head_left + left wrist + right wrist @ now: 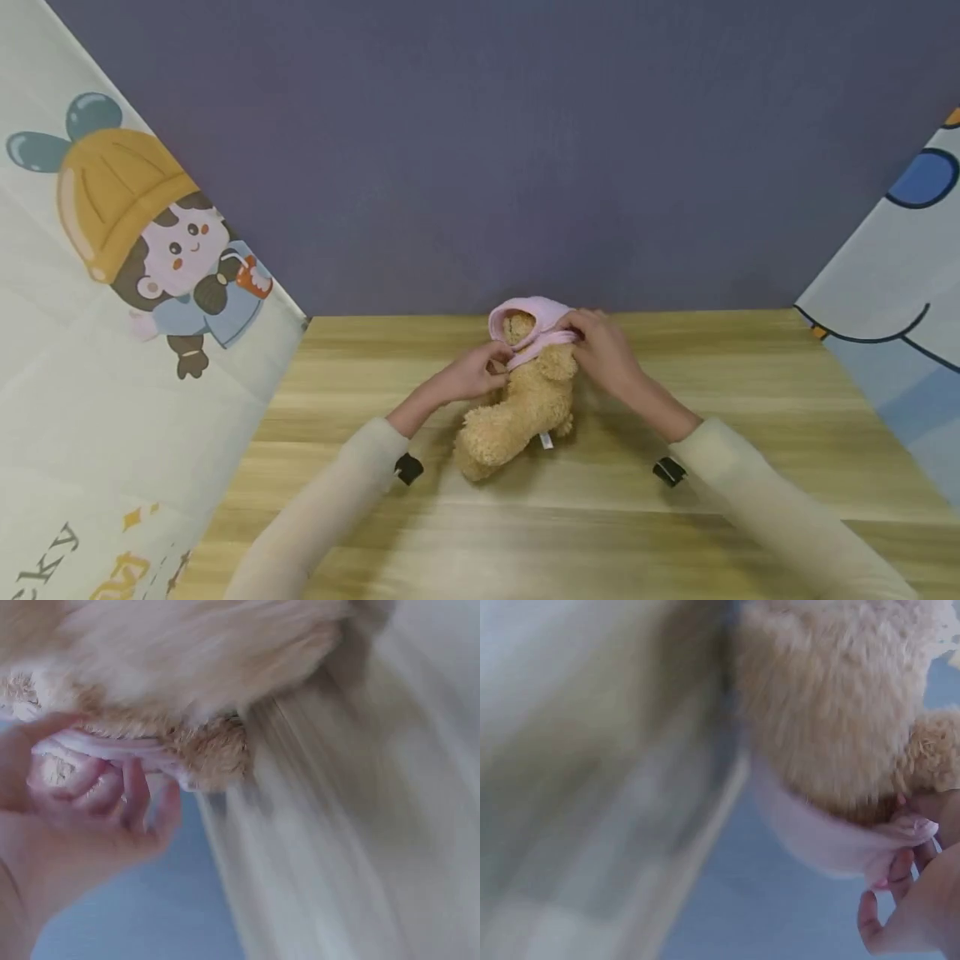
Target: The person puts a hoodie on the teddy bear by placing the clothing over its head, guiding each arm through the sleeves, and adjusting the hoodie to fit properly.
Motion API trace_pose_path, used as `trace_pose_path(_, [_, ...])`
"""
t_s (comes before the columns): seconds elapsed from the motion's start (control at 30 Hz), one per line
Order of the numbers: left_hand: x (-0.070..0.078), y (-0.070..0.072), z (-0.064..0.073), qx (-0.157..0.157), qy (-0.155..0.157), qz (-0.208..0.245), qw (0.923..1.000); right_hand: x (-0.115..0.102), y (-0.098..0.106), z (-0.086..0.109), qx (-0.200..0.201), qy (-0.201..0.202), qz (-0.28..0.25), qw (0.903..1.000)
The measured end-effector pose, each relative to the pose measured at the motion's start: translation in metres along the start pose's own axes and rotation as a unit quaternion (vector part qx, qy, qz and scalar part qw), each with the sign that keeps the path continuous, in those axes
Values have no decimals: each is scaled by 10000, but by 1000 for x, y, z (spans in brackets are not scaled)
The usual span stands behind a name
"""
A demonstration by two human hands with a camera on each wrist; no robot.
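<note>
A tan plush toy (517, 421) lies on the tabletop, its long fuzzy body slanting toward the near left. Around its far end sits a small pink hooded garment (553, 313), with tan fur showing in the hood opening. My left hand (468, 375) pinches the garment's lower left edge; in the left wrist view the thumb lies over the pink hem (124, 748) and the fingers curl beneath. On the opposite side my right hand (606, 350) holds the garment's edge, and the right wrist view shows bunched pink cloth (900, 829) between thumb and fingers.
The wood-grain table (337, 467) meets a dark blue-grey wall (480, 167) just beyond the toy. Printed white panels with a cartoon figure (180, 242) flank the left; another printed panel (892, 292) stands at right. A white tag (546, 440) sticks out from the toy.
</note>
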State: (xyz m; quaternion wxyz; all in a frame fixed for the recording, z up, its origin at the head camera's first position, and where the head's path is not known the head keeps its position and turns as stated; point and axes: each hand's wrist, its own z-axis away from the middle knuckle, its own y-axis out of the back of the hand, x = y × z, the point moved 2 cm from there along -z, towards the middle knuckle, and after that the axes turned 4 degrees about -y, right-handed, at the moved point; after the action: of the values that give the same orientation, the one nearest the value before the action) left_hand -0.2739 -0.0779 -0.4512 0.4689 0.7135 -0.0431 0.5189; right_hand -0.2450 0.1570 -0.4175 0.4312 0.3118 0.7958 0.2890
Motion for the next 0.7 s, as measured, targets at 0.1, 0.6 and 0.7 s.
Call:
trace_pose_path(0.1, [8,-5,-1,-156,270,1384,9899,-22,5,-13,35,103,215,9997])
trace_pose_path(0.6, [0,-43,9,834,744,4096,9054,-34,33,-24,-1208,871,154,9887])
trace_pose_path(0.7, [-3,-49,16,891,871,4784,8693,-9,39,-13,-1247,137,163,9920])
